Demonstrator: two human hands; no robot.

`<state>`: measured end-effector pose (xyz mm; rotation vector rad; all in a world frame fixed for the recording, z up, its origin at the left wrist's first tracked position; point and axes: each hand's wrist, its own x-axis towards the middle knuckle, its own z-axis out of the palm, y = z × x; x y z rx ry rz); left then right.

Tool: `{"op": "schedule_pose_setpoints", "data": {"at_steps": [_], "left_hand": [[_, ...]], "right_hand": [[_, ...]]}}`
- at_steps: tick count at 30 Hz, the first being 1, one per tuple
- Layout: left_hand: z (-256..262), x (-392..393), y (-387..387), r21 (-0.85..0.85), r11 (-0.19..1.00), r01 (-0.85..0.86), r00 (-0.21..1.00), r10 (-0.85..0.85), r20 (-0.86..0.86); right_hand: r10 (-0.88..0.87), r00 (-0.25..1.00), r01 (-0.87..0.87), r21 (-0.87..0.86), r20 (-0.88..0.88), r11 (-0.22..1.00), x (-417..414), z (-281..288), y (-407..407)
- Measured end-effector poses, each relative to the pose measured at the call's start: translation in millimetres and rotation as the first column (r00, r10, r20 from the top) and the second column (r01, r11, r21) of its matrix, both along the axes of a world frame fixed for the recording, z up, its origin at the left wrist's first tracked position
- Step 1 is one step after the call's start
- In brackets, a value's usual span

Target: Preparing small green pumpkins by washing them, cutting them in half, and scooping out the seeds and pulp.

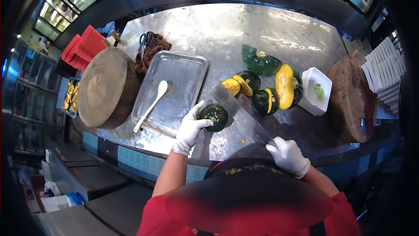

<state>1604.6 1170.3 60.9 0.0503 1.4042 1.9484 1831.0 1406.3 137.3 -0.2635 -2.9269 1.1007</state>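
My left hand (191, 128), in a white glove, grips a small dark green squash (214, 117) from its left side, over the metal worktop (229, 147). The handle of a broad-bladed knife (244, 114) is in my gloved right hand (289, 157); the blade slants up and left, to the right of the squash. Beyond the blade lie squash pieces with orange flesh (231, 86), a small squash cut through (265, 101), larger halves with yellow flesh (284, 87) and a dark green piece with its skin upward (261, 59).
Left of my hands, a metal tray (176, 69) holds a white spoon (154, 105). Round wooden chopping blocks stand left (104, 87) and right (352, 100). A white container (316, 90) sits beside the squash. Scissors (144, 42) rest by a brown cloth (155, 51).
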Motion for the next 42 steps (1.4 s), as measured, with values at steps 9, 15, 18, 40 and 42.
{"op": "schedule_pose_setpoints", "data": {"at_steps": [9, 15, 18, 40, 42], "left_hand": [[-23.2, 44.4, 14.7, -0.101, 0.975, -0.198, 0.965, 0.176, -0.193], [-25.8, 61.1, 9.4, 0.009, 0.979, -0.201, 0.974, 0.201, -0.102], [-31.6, 65.7, 15.9, 0.015, 0.962, -0.274, 0.948, 0.273, -0.164], [-19.3, 71.3, 16.7, 0.06, 0.902, -0.428, 0.896, 0.432, -0.105], [22.8, 75.3, 20.0, 0.173, 0.861, -0.478, 0.862, 0.498, -0.098]], "right_hand": [[0.142, 0.989, -0.139, 0.073, -0.039, 0.988, -38.0, -13.8, -11.5], [0.191, 0.982, -0.189, 0.121, -0.009, 0.975, -42.5, -17.8, -5.6], [0.215, 0.976, -0.214, 0.139, 0.008, 0.967, -44.9, -15.7, -4.6], [0.27, 0.94, -0.3, 0.127, 0.209, 0.946, -74.9, -4.0, -23.9], [0.283, 0.947, -0.302, 0.122, 0.149, 0.946, -69.6, 16.8, -23.2]]}}
